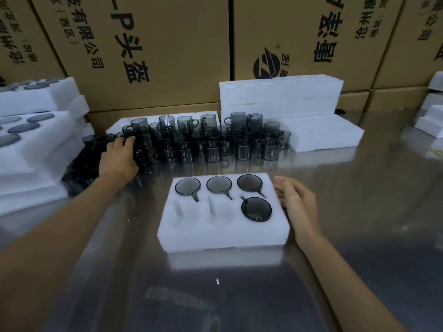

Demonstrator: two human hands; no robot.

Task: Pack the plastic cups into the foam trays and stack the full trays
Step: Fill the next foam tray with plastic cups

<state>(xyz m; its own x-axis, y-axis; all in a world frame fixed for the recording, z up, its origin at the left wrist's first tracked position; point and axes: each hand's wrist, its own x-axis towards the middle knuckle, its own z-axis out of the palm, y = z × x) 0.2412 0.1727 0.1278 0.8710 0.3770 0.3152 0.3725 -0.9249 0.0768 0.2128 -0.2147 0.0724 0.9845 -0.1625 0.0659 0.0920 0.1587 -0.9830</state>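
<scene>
**Four cups seated, two pockets waiting**

Printed cardboard cartons (pixel 148 44) are walling off the top of the frame, and below them a shiny metal desk (pixel 347 212) is carrying the whole job. At lower centre the foam tray (pixel 223 233) is lying flat on the desk with four smoky plastic cups seated in it: three along its far row and one (pixel 256 209) at the right end of the near row. The two near pockets (pixel 203 214) to the left of that one are sitting empty.

The loose cups (pixel 211 140) are crowding the desk in the upper middle, some stacked, with blank foam trays (pixel 280 97) piled behind them. Filled trays (pixel 31 144) are stacking up at the left edge.

The left hand (pixel 117 156) is reaching into the left end of the cup cluster, fingers curling over the cups there; whether they are closing round one cup cannot be told. The right hand (pixel 297 200) is resting beside the tray's right edge, fingers relaxed and slightly spread, holding nothing.

The step in hand looks like fetching the fifth cup. The next move probably calls for lifting one cup free of its neighbours, then lowering it into an empty pocket with its handle lined up with the slot.
</scene>
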